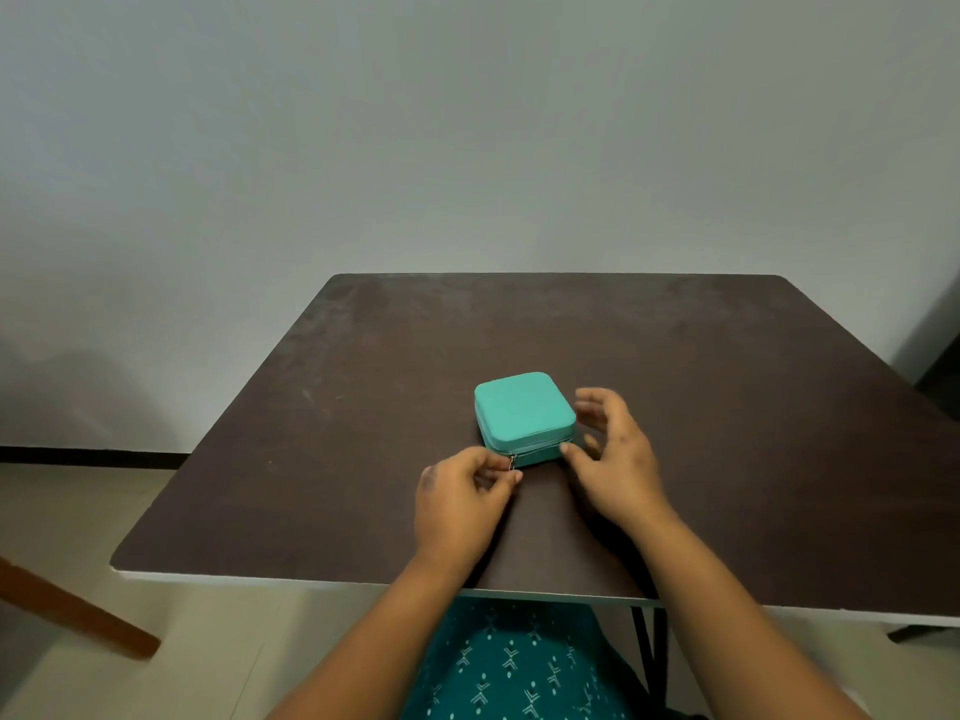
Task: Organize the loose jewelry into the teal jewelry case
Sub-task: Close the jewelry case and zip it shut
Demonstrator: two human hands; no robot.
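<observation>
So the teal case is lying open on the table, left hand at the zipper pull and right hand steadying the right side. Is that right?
Not quite: the head view shows the teal case closed, its lid down, not open. The rest stands: it lies on the table, the left hand has its fingers at the zipper pull on the near side, and the right hand steadies the right side.

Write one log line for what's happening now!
case: closed, on table | left hand: pinching zipper pull | right hand: steadying case

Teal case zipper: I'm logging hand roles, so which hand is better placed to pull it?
Left. The left hand pinches the zipper pull on the teal case; the right hand steadies its right side.
</observation>
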